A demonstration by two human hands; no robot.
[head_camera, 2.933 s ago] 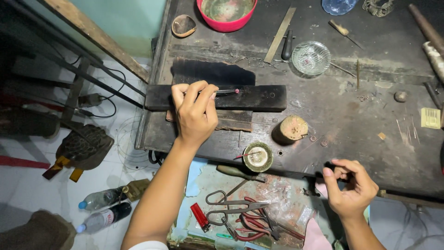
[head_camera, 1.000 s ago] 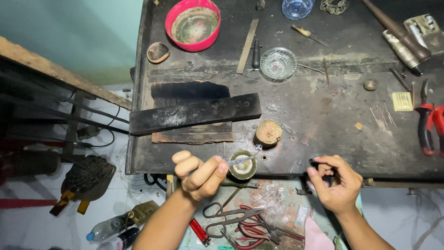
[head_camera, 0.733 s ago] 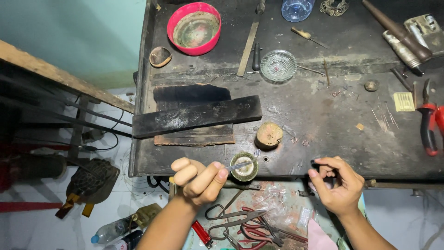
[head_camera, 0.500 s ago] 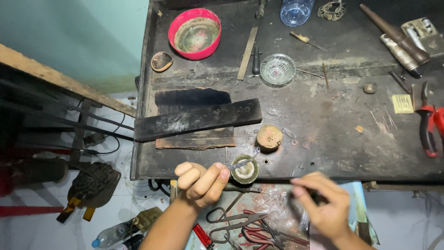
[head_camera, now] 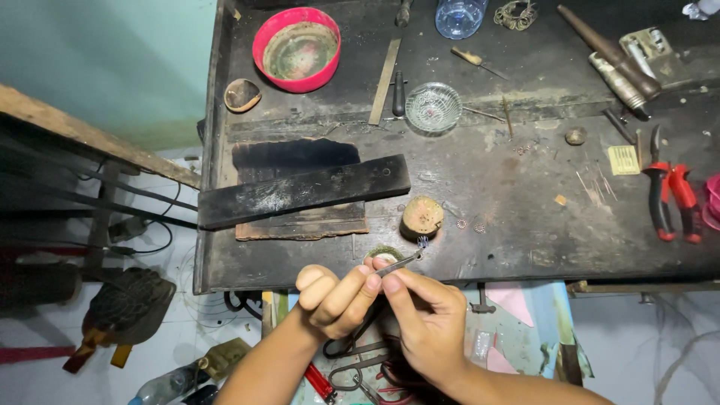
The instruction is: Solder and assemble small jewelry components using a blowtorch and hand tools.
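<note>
Pinching slim metal tweezers (head_camera: 399, 262), left hand (head_camera: 335, 298); right hand (head_camera: 424, 319) seemingly touching.

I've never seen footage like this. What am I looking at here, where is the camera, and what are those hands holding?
There is no machine here: a person works with two bare hands, and a camera on their head looks straight down. The left hand and right hand meet at the near edge of a dark, scuffed workbench. Together they pinch thin metal tweezers, whose tip points at a small round wooden block. Whether the tip carries anything is too small to tell. On the bench lie a long black charred board, a red bowl, a small glass dish and red-handled pliers. Below the bench edge, more pliers and scissors sit in an open drawer.
</note>
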